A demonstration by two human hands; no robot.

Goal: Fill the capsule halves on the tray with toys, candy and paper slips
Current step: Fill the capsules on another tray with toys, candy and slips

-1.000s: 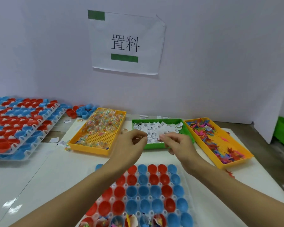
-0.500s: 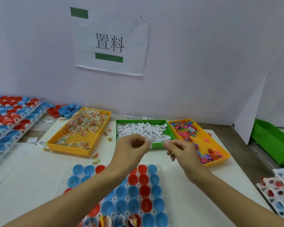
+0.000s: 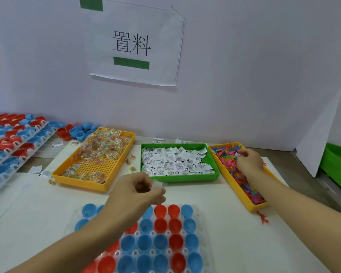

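Note:
A clear tray (image 3: 205, 229) of red and blue capsule halves (image 3: 160, 225) lies in front of me. Behind it stand a yellow tray of wrapped candy (image 3: 98, 154), a green tray of white paper slips (image 3: 175, 162) and a yellow tray of colourful toys (image 3: 236, 174). My left hand (image 3: 136, 192) hovers over the far end of the capsule tray and pinches a paper slip (image 3: 158, 184). My right hand (image 3: 248, 160) reaches into the toy tray with fingers curled among the toys; what it holds is hidden.
Stacked trays of red and blue capsule halves (image 3: 10, 142) fill the left side, with loose halves (image 3: 77, 131) near the wall. A red toy (image 3: 263, 217) lies on the table by the toy tray. A green bin (image 3: 337, 166) stands at the far right.
My right hand has left the paper slips and moved right into the toy tray. My left hand stayed over the capsule tray with a slip. The view shifted.

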